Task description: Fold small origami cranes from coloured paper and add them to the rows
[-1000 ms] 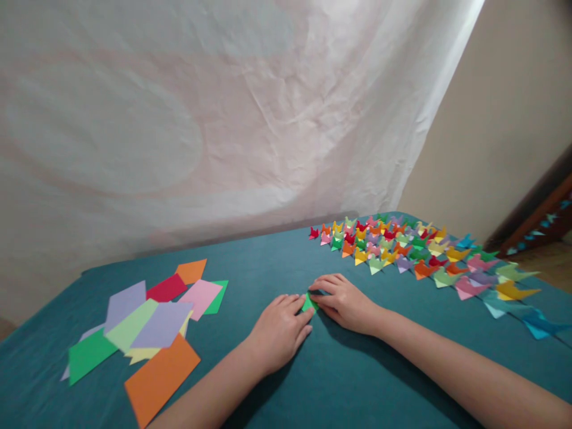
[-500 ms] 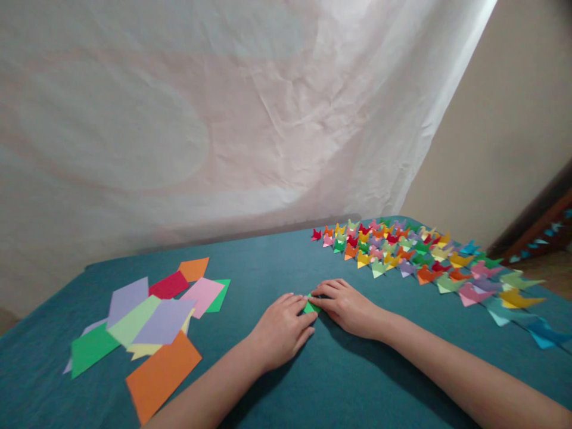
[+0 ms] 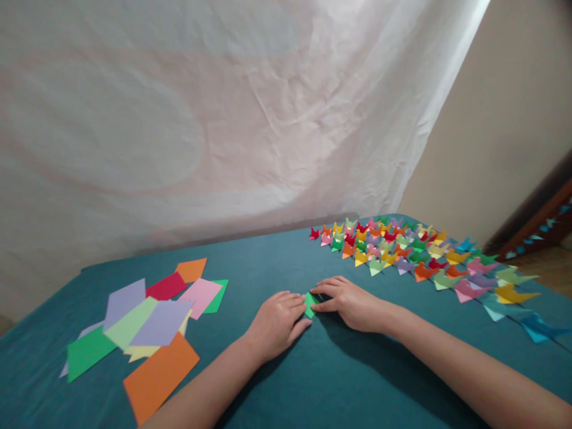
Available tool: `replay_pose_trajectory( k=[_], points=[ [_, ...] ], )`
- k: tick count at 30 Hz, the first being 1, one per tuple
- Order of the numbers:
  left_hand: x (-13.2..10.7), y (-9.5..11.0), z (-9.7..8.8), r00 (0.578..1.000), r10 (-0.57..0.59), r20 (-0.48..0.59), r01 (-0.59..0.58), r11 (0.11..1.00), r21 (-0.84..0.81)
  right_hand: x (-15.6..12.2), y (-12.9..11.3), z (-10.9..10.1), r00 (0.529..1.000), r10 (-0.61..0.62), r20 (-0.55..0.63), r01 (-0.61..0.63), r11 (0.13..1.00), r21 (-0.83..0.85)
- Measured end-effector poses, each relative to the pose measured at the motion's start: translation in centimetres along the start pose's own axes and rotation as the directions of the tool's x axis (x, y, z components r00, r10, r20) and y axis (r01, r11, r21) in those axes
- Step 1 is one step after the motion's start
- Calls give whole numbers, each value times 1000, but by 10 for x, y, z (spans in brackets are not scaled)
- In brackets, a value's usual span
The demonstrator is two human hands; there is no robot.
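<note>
A small folded green paper piece lies on the teal tablecloth between my two hands. My left hand rests palm down with its fingertips pressed on the paper's left side. My right hand lies flat beside it, fingers pressing the paper's right edge. Most of the green piece is hidden under the fingers.
Loose coloured paper sheets lie scattered at the left: orange, green, lilac, pink, red. Rows of several small folded paper birds run along the right side to the table's edge. A creased white cloth hangs behind the table.
Both hands stay on the green paper. The fingers have shifted slightly, and a bit more of the green piece shows between them. The view has moved a little.
</note>
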State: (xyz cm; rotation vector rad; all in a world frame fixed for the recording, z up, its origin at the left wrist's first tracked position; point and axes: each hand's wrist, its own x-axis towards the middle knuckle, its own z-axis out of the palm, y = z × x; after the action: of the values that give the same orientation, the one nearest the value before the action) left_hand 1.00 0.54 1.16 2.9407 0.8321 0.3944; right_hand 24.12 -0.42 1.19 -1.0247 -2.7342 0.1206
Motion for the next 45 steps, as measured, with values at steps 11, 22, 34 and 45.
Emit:
replay_pose_trajectory(
  k=[11, 22, 34, 45],
  points=[
    [0, 4, 0, 999, 27, -16, -26, 998, 57, -4, -6, 0, 992, -13, -129, 17, 999, 34],
    [0, -2, 14, 987, -27, -159, 27, 1000, 3, -2, 9, 18, 949, -99, -301, 71, 992, -103],
    [-1, -6, 15, 989, 6, -146, -15, 998, -57, 0, 11, 26, 950, -58, -308, 58, 998, -10],
    [-2, -11, 10, 985, 61, -159, -69, 996, -47, 3, 0, 19, 961, -59, -270, 64, 998, 11]
  ],
)
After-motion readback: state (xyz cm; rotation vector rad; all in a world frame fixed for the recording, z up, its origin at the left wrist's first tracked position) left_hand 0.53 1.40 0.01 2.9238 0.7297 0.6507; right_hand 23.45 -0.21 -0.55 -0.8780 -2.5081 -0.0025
